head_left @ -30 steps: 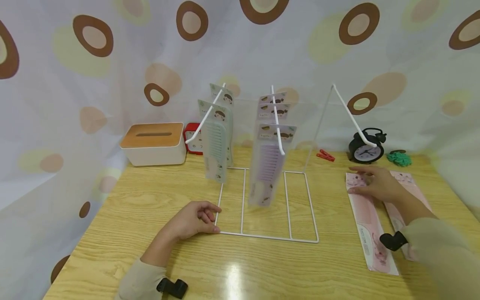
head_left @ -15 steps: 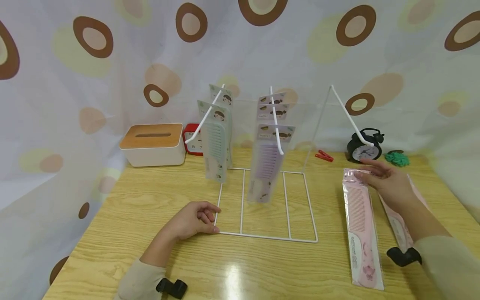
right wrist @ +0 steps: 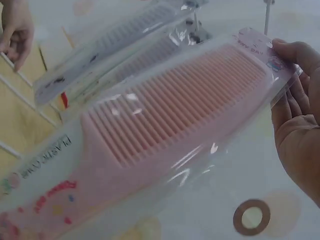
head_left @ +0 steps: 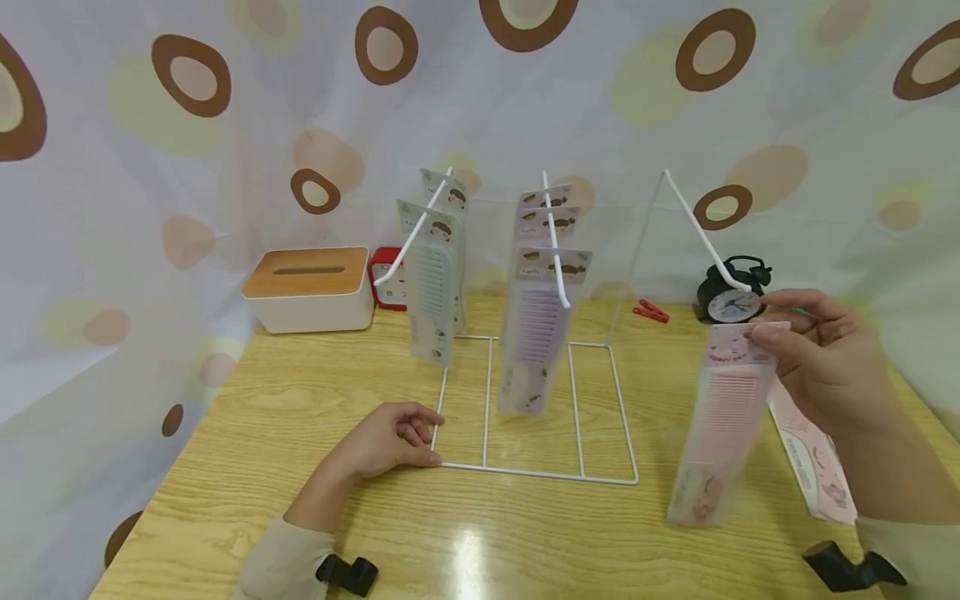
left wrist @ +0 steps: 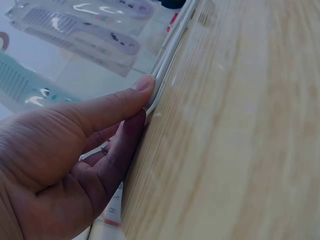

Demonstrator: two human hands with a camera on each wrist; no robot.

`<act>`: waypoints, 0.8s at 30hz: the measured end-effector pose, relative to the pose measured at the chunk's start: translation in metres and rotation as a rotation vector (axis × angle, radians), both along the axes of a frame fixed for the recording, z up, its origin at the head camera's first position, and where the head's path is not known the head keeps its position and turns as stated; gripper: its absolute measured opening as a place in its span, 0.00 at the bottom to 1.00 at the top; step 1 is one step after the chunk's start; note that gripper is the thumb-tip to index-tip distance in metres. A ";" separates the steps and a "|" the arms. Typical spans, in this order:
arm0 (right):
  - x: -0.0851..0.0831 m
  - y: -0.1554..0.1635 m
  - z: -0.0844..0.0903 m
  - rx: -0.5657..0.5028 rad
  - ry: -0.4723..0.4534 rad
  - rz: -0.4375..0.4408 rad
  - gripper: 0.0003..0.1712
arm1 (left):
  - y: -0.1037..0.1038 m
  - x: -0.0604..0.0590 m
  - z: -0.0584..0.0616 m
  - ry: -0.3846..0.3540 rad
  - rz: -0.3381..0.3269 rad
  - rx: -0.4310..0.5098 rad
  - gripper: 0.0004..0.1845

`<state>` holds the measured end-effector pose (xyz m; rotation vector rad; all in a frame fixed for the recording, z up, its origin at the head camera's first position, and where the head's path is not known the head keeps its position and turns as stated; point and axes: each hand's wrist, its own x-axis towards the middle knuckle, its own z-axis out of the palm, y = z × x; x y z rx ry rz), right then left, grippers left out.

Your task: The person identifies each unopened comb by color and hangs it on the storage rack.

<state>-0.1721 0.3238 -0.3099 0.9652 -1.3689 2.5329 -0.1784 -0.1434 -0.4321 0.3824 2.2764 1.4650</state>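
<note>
My right hand [head_left: 832,367] pinches the top of a packaged pink comb [head_left: 727,417] between thumb and fingers; the comb hangs tilted above the table, its handle end lower left. In the right wrist view the clear wrapper around the pink comb [right wrist: 175,105] shows plainly. At the front left corner of a white wire display rack [head_left: 525,472], my left hand [head_left: 390,442] pinches the wire, thumb on top. Green packaged combs [head_left: 430,287] hang from the rack's left hook, purple ones [head_left: 536,325] from its middle hook. The right hook [head_left: 705,229] carries nothing.
Another packaged pink comb [head_left: 813,458] lies on the table under my right forearm. Along the back stand a tissue box [head_left: 307,292], a red clock [head_left: 387,292] and a black alarm clock [head_left: 731,300]. A red clothespin [head_left: 650,311] lies near the rack.
The right hand has lifted one pink comb off the table and drawn it up toward the camera, its top now turned toward the rack. The left hand has stayed at the rack's corner.
</note>
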 end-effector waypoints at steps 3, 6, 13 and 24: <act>0.008 -0.013 0.021 -0.063 0.093 0.069 0.19 | 0.000 0.000 0.000 0.002 0.000 -0.004 0.28; 0.014 -0.027 0.041 -0.128 0.116 0.086 0.19 | 0.000 -0.001 -0.001 0.008 0.000 -0.008 0.28; 0.024 -0.047 0.061 -0.144 -0.021 -0.145 0.22 | 0.001 -0.001 -0.002 0.007 -0.002 -0.009 0.28; 0.012 -0.050 0.053 -0.007 -0.128 -0.286 0.29 | 0.000 -0.001 -0.002 0.001 0.004 0.002 0.28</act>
